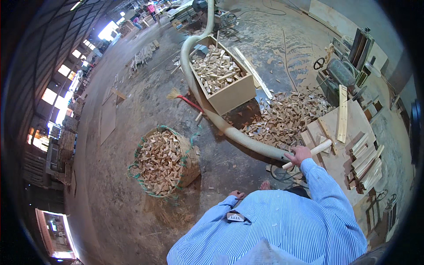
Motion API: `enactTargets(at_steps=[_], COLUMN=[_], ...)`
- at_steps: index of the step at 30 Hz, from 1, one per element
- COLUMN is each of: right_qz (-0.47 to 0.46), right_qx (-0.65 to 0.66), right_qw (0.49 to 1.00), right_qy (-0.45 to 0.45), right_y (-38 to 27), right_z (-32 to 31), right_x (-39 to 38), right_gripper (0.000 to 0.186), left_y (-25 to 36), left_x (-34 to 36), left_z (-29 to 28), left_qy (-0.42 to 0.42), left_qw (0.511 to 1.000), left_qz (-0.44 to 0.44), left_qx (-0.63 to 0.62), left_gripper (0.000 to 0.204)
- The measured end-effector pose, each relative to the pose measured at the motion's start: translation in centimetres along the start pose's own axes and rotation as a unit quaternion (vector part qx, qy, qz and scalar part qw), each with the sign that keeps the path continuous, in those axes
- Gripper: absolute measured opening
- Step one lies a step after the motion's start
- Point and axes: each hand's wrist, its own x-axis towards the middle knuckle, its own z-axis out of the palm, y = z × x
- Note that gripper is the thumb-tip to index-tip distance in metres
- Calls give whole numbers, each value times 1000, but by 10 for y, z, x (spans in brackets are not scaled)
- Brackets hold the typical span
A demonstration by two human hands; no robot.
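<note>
My right hand (301,154) is stretched out over the edge of a worktable (353,117), its fingers closed around a pale wooden strip (321,147). One end of that strip sticks out below the hand, the other lies over the tabletop. Beside it on the table rest a long wooden board (342,112) and a stack of short pale strips (367,161). My left hand (237,194) hangs low in front of my body, small in view, and its fingers are mostly hidden.
A ribbed hose (238,136) curves across the floor past a wooden box (232,95) of offcuts. Loose wedge-shaped offcuts (291,115) lie heaped by the table. A woven basket (190,161) full of offcuts stands at left, near a broom (185,98). Machinery (340,73) stands behind the table.
</note>
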Motion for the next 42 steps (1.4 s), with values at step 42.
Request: enactTargets(at_steps=[42], right_qz=[334], right_qx=[-214], right_qw=[906], right_qy=[146], right_y=[332], right_z=[-84], right_x=[-101], right_gripper=[55], left_y=[148], left_x=[69], left_z=[9], left_qy=[14], left_qw=[994], left_qz=[101], left_qx=[-37], left_gripper=[41])
